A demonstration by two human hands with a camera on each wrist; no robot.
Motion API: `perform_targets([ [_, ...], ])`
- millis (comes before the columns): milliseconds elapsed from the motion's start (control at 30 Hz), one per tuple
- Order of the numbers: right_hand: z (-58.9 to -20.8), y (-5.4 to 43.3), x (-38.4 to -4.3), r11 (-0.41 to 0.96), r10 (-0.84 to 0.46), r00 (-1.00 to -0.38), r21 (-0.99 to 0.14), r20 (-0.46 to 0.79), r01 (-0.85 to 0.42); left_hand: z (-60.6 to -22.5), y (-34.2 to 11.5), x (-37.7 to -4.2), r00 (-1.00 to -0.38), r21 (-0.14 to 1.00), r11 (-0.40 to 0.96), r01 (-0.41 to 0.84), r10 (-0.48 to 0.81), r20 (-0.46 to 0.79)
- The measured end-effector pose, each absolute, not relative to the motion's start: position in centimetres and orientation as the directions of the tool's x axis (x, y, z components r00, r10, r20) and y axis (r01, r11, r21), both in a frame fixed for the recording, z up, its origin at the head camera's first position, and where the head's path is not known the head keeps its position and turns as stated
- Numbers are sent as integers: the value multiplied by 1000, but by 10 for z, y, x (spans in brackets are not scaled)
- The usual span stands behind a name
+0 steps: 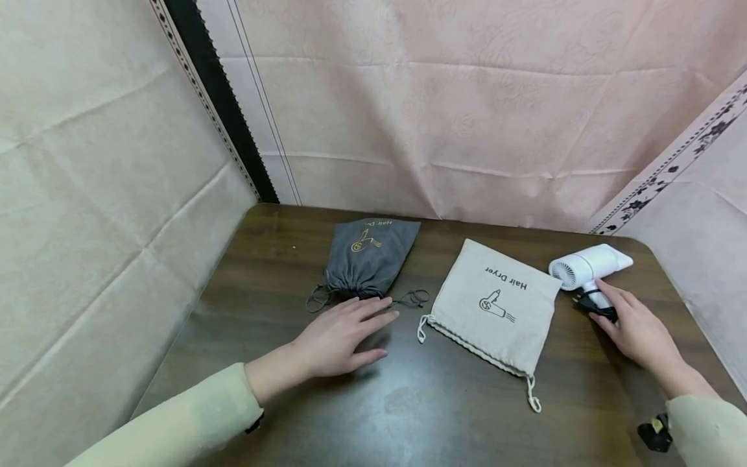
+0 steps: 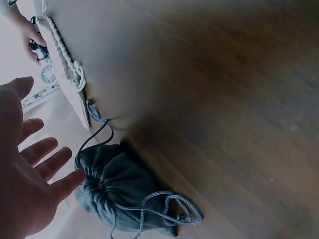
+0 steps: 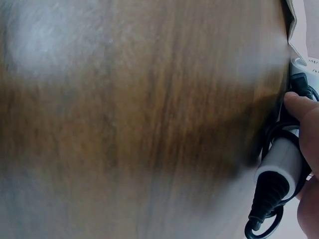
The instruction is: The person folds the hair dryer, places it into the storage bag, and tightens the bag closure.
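Observation:
My right hand grips the handle of a white hair dryer at the table's right side. A black power cord is wound about that handle, its plug close to the thumb. Fingers spread, my left hand is at the gathered mouth of a dark grey drawstring pouch; whether it touches the cloth I cannot tell. The pouch has a gold dryer print, and its cords trail out on both sides. Between the hands lies a flat beige drawstring bag marked "Hair Dryer".
Everything lies on a dark brown wooden table with rounded back corners. Pale cloth hangs behind it and along both sides. A small black object shows beside the right sleeve.

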State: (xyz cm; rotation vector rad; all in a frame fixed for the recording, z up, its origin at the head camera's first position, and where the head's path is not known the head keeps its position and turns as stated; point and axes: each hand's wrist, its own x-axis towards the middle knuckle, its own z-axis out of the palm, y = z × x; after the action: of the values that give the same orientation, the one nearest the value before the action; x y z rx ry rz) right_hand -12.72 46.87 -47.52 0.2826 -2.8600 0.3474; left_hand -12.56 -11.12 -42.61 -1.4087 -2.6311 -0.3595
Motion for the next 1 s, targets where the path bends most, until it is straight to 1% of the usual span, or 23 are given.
perform_targets([
  [267,-477,469,-125,950,-176,-934,-193,309,-243,-433,-110,-124,-542,175,514,840,804,244],
  [467,-474,469,-125,941,-217,-901,-165,376,-296,-435,-111,-123,-554,185,524,832,805,213],
  [633,-469,467,-128,930,-251,-874,-146,415,-337,-436,-112,-123,-556,192,523,830,804,213],
  [1000,-458,466,-124,924,-286,-853,-110,436,-366,-436,-112,-125,-551,198,517,833,807,213],
])
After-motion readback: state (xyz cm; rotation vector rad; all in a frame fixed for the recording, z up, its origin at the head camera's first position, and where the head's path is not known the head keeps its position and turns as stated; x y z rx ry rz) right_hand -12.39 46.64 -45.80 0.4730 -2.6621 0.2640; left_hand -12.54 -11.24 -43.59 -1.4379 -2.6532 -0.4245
